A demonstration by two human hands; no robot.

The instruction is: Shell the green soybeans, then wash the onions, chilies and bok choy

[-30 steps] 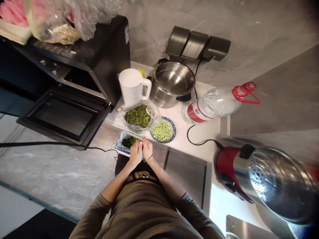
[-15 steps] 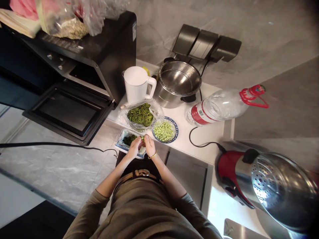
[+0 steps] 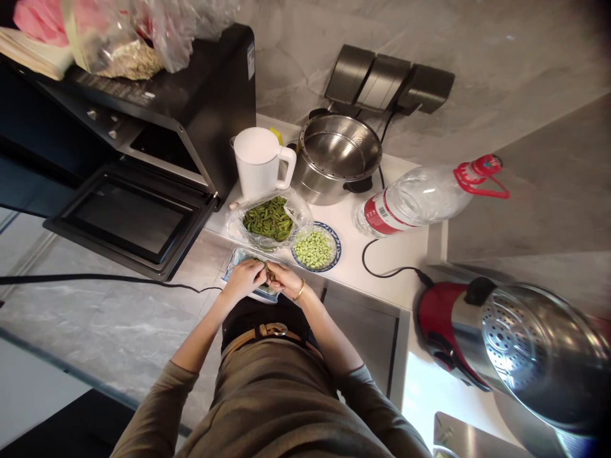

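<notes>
Observed both hands close together above a tray (image 3: 235, 259) at the near edge of the counter (image 3: 382, 280). Left hand (image 3: 245, 278): back uppermost, fingers curled in and closed on a small green item (image 3: 269, 275). Right hand (image 3: 285, 280), with a gold bracelet (image 3: 299, 291) at the wrist: fingers likewise closed on the same item, from the right. Item mostly hidden by the fingers; exact outline not readable. Contents of the tray largely covered by the hands.

Just beyond the tray, on the counter: open clear plastic bag (image 3: 300, 208) of green pods (image 3: 268, 219). Right of the bag, near the counter edge: blue-rimmed plate (image 3: 338, 249) with pale green beans (image 3: 314, 249). Behind the bag: white jug (image 3: 258, 166), upright, handle to the right. Right of the jug: steel pot (image 3: 321, 184), open at the top. Farther right: large clear water bottle (image 3: 415, 197) with red cap and handle. At far left: black oven (image 3: 214, 95), door (image 3: 136, 216) hanging open.
</notes>
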